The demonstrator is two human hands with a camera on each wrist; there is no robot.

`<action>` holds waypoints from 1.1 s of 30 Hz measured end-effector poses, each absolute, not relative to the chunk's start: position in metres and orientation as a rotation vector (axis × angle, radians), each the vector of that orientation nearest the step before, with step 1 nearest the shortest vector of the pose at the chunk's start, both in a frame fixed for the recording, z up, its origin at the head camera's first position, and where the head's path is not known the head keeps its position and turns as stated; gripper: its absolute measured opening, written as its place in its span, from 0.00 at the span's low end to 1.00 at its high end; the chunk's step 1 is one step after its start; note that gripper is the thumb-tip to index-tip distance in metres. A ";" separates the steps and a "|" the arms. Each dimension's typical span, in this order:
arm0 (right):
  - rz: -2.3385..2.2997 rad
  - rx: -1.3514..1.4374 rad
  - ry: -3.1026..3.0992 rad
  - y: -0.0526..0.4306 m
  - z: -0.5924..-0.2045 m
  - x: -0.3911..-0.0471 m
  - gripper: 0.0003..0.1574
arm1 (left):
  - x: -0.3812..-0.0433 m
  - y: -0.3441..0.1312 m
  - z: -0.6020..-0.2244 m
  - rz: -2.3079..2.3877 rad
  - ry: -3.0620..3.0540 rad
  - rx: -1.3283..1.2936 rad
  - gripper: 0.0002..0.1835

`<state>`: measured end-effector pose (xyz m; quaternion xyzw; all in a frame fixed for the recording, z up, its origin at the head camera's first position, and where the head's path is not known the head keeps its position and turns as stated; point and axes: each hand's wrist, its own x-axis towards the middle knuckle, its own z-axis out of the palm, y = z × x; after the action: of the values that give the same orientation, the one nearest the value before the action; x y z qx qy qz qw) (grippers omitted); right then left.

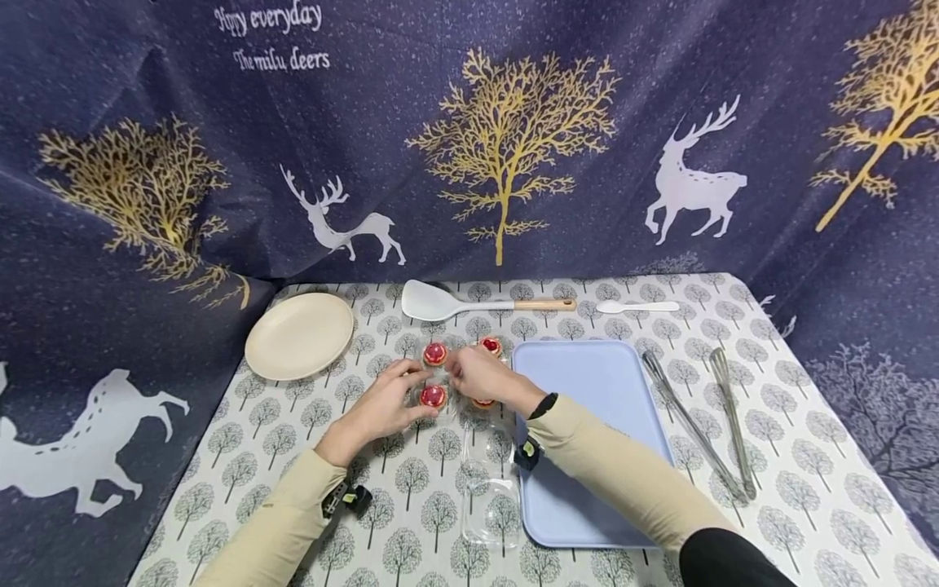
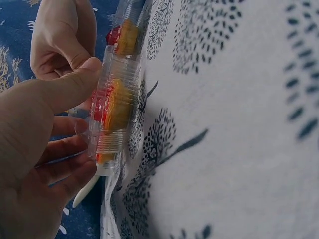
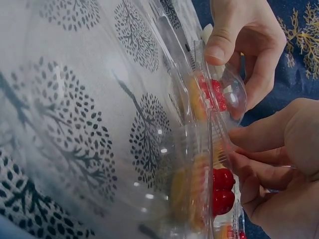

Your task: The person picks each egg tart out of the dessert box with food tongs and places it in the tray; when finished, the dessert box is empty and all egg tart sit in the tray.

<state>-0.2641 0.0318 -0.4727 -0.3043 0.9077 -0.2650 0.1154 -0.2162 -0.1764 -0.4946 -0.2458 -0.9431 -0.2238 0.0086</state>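
Small red-topped tarts sit in clear plastic packaging on the table. Domed plastic covers a strawberry-red tart (image 3: 217, 95) in the right wrist view. My left hand (image 1: 383, 405) grips the left side of this clear plastic box (image 2: 94, 134), thumb and fingers spread around a tart (image 1: 434, 397). From the right, my right hand (image 1: 482, 375) brings thumb and forefinger together at the box's edge, between the tarts. Beside it, another tart (image 1: 490, 346) shows past the right hand. Toward me lies an opened clear lid (image 1: 490, 481), flat on the cloth.
A light blue tray (image 1: 579, 359) lies under my right forearm. Two metal whisk-like tools or tongs (image 1: 689, 424) (image 1: 732, 420) rest right of it. Behind are a white spatula (image 1: 433, 302) and a white plastic knife (image 1: 638, 306). A cream plate (image 1: 299, 336) stands back left.
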 end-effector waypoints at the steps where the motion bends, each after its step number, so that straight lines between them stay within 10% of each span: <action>1: -0.775 -0.881 2.658 0.031 -0.473 -0.264 0.17 | -0.216 -0.176 -0.494 -0.698 -2.946 -0.768 0.37; 9: -0.691 -0.835 2.652 0.028 -0.469 -0.260 0.27 | -0.215 -0.175 -0.493 -0.696 -2.905 -0.792 0.37; 33: -0.509 -0.796 2.563 0.018 -0.461 -0.268 0.13 | -0.210 -0.171 -0.494 -0.687 -2.834 -0.792 0.37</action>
<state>-0.2677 0.0184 -0.4612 -0.2853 0.9186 -0.1825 0.2036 -0.2098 -0.1710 -0.4940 -0.2615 -0.9362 -0.2269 0.0597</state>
